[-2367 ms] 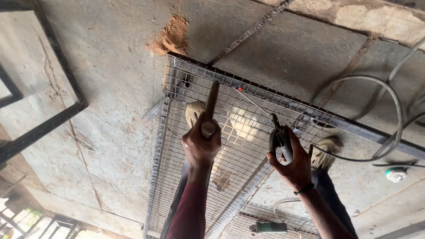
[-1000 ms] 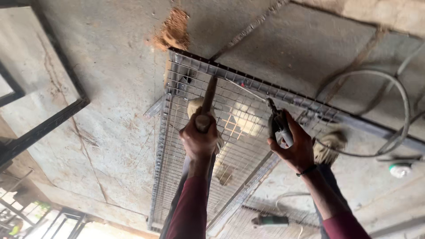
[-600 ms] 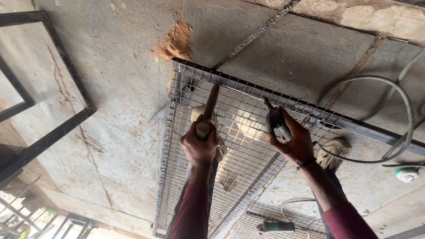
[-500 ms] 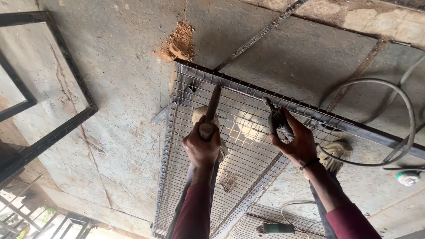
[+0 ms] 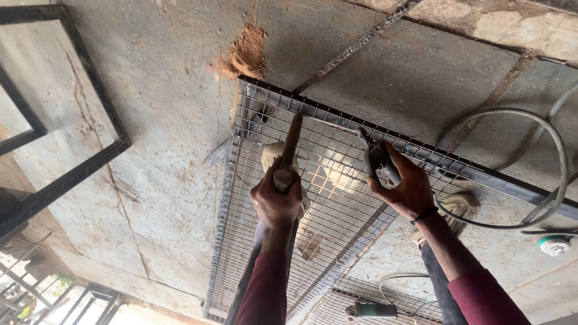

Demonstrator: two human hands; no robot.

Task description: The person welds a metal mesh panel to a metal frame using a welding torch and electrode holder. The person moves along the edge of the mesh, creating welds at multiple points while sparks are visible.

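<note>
Gripping hammer — left hand — above mesh frame.

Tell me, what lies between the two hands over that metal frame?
In the head view, only wire mesh spans the gap between the left hand, gripping a wooden-handled tool, and the right hand, holding a welding holder.

The floor is grey concrete, stained and scuffed, with thin cracks running across it and dark joint lines dividing the slabs. A patch of reddish-brown dirt lies on it near the top of the view. A black metal frame rests on the floor at the left (only part of it shows). A grey hose loops over the slabs at the right, beside a small white and green fitting. Bright daylight shows at the lower left, past some metal bars.
</note>
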